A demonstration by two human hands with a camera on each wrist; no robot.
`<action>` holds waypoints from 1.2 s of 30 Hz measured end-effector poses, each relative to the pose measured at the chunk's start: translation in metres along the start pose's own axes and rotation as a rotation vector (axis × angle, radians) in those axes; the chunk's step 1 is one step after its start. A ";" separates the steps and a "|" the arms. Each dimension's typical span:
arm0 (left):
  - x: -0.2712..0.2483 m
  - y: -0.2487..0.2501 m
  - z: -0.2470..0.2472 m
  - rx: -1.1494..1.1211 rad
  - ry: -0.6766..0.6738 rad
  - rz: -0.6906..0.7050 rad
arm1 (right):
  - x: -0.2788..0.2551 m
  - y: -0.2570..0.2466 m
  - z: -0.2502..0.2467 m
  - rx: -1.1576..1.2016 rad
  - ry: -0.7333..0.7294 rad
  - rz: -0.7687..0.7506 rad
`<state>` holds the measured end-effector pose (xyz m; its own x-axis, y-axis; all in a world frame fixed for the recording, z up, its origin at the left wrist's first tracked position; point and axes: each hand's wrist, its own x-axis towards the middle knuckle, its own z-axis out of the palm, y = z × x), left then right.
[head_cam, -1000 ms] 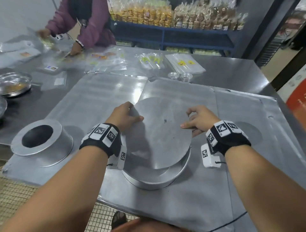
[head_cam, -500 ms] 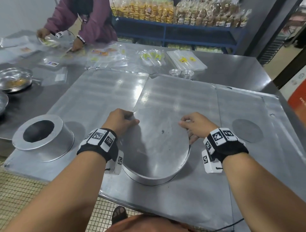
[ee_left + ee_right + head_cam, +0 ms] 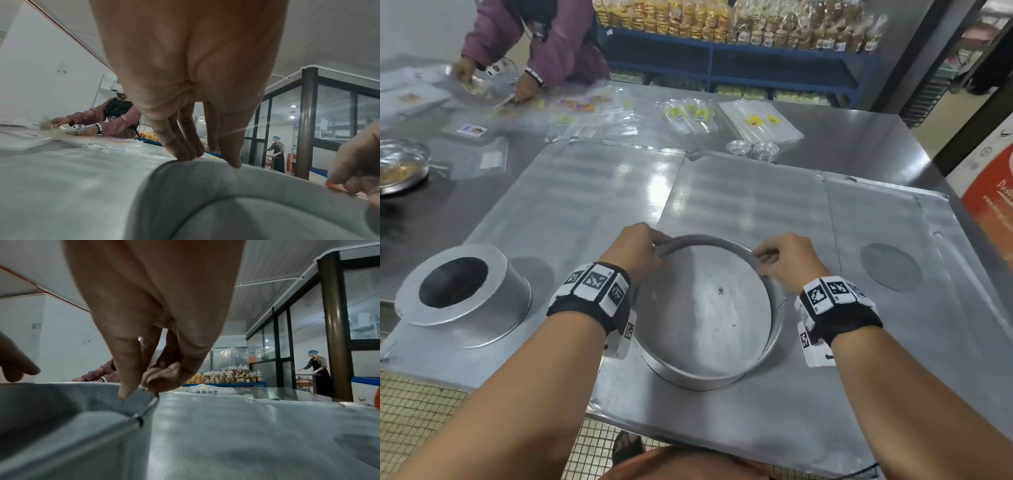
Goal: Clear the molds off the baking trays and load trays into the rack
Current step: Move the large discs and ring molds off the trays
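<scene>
A round metal mold (image 3: 709, 363) stands upright on the middle baking tray (image 3: 750, 202), and a flat disc (image 3: 702, 308) lies in its bottom. My left hand (image 3: 640, 250) pinches the mold's far left rim (image 3: 226, 175), fingers outside and thumb inside. On the far right rim (image 3: 148, 405) my right hand (image 3: 780, 260) pinches with thumb and fingers. A second mold (image 3: 462, 291) sits upside down on the left tray (image 3: 571, 205). A loose round disc (image 3: 890, 267) lies flat on the right tray (image 3: 893, 342).
Two stacks of small foil cups (image 3: 753, 149) and clear bags (image 3: 688, 113) lie behind the trays. A metal bowl (image 3: 400, 164) sits far left. Another person in a purple sleeve (image 3: 534, 44) works at the back. The table's near edge (image 3: 688, 435) is close to me.
The disc that both hands held tilted over the mold has dropped down and lies flat inside it. Both hands have shifted onto the mold's far rim.
</scene>
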<state>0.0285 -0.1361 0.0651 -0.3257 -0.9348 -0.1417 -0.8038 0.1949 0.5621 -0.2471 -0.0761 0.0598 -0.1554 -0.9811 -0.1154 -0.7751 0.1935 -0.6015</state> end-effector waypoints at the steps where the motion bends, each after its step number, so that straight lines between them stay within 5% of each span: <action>1: 0.002 -0.003 -0.001 -0.018 -0.003 -0.001 | 0.000 0.001 0.002 -0.005 0.017 0.004; 6: 0.010 -0.016 -0.007 0.076 -0.075 -0.032 | -0.007 0.011 0.006 0.004 0.045 0.053; 10: 0.011 -0.037 -0.009 0.115 -0.288 -0.144 | -0.018 0.020 0.011 -0.011 -0.020 0.154; 13: 0.011 -0.043 -0.008 0.144 -0.362 -0.099 | -0.029 0.025 0.018 0.042 -0.010 0.208; 19: 0.020 -0.055 -0.007 -0.040 -0.515 -0.114 | -0.048 0.034 0.034 0.126 -0.007 0.334; 26: 0.037 -0.057 -0.009 -0.255 -0.524 -0.113 | -0.066 0.021 0.042 0.224 0.122 0.466; 36: 0.083 -0.012 -0.017 -0.535 -0.383 -0.124 | -0.054 0.016 0.018 0.710 0.260 0.545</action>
<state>0.0192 -0.2211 0.0605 -0.4802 -0.7499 -0.4551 -0.5208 -0.1737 0.8358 -0.2405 -0.0202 0.0425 -0.5864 -0.7070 -0.3953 -0.0118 0.4954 -0.8686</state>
